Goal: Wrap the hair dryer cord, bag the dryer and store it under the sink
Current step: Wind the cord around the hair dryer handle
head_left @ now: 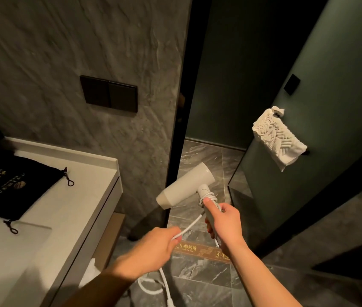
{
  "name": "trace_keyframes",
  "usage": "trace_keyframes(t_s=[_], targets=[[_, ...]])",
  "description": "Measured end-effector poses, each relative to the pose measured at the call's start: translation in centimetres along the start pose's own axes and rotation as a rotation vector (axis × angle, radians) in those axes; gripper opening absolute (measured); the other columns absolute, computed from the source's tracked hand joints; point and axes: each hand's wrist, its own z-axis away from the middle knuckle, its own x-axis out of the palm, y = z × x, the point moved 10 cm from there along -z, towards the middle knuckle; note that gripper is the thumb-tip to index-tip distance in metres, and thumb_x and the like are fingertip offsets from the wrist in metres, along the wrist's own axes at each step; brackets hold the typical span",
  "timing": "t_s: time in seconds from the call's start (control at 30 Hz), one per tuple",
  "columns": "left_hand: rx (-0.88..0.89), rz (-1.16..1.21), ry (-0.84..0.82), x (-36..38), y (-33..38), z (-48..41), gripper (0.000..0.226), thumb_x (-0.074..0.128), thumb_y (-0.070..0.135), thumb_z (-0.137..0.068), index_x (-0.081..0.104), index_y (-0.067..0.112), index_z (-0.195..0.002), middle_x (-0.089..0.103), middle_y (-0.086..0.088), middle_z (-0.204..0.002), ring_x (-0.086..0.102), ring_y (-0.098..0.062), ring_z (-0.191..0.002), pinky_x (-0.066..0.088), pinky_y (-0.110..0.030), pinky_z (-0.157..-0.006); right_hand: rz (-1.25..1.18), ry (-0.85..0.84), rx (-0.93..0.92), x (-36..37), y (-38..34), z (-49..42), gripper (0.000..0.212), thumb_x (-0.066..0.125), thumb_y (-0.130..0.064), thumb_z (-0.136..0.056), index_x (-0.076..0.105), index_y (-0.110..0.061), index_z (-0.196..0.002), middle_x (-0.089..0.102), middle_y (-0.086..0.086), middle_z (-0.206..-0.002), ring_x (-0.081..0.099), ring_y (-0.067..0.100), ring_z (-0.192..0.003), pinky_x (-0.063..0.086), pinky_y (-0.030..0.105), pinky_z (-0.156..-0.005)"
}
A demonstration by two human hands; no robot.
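White plastic hair dryer [186, 187] handle gripped by right hand [224, 220]; white rubber cord [188, 228] pinched taut by left hand [153, 247], near-left of handle.

**Open floor ahead, counter and walls at the sides**

Free room is left over the tiled floor [197, 275] ahead. The left side is closed by the counter [69, 209], on which a black pouch [9, 187] lies. Passage is narrowed by the stone wall [87, 41] and black door frame [180, 107], and at right by the green door [330, 107] with its hung towel [277, 138].
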Motion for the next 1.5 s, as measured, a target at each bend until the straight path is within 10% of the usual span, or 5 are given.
trace_keyframes(t_s=[0.37,0.63,0.87,1.13,1.5], targets=[[-0.139,0.375,-0.171,2.0,-8.6,2.4,0.027,0.041,0.009,-0.105,0.063,0.024,-0.111,0.075,-0.002,-0.098,0.073,-0.013,-0.093,0.057,-0.030,-0.088,0.052,0.152,-0.045,-4.7,-1.6,-2.3,0.044,0.075,-0.051,-0.083,0.062,-0.009,-0.079,0.064,0.013,-0.058,0.056,0.025,-0.049,0.045,0.036,-0.049],[-0.509,0.569,-0.084,2.5,-19.1,6.5,0.026,0.054,0.029,-0.099,0.066,0.005,-0.095,0.047,0.004,-0.053,0.039,-0.010,-0.037,0.033,-0.018,-0.036,0.100,0.173,-0.117,-6.9,-4.0,-2.2,0.048,0.073,-0.049,-0.087,0.067,-0.001,-0.092,0.069,0.024,-0.069,0.058,0.023,-0.052,0.048,0.033,-0.049],[-0.380,0.000,-0.679,6.2,-15.3,7.9,0.054,0.060,0.015,-0.096,0.041,0.011,-0.146,0.042,0.004,-0.141,0.045,-0.013,-0.129,0.036,-0.008,-0.099,0.157,-0.038,-0.193,-5.9,-8.0,-1.0,0.033,0.069,-0.041,-0.096,0.071,-0.008,-0.099,0.069,0.012,-0.070,0.059,0.011,-0.043,0.048,0.027,-0.041],[-0.084,0.775,-0.112,0.7,1.1,-3.3,0.082,0.073,0.043,-0.076,0.031,0.057,-0.145,0.030,0.016,-0.159,0.027,-0.006,-0.146,0.025,-0.044,-0.122,0.077,-0.378,-0.193,1.6,-8.8,2.6,0.033,0.071,-0.040,-0.096,0.069,-0.007,-0.099,0.069,0.013,-0.069,0.056,0.019,-0.045,0.043,0.027,-0.040],[0.094,0.677,0.084,-4.3,10.2,-8.3,0.023,0.047,0.007,-0.097,0.063,0.022,-0.104,0.062,0.015,-0.087,0.058,0.002,-0.084,0.049,-0.024,-0.082,0.133,-0.442,-0.163,0.1,-12.0,2.5,0.058,0.072,-0.043,-0.093,0.066,0.015,-0.093,0.065,0.023,-0.070,0.053,0.021,-0.043,0.043,0.026,-0.038]])
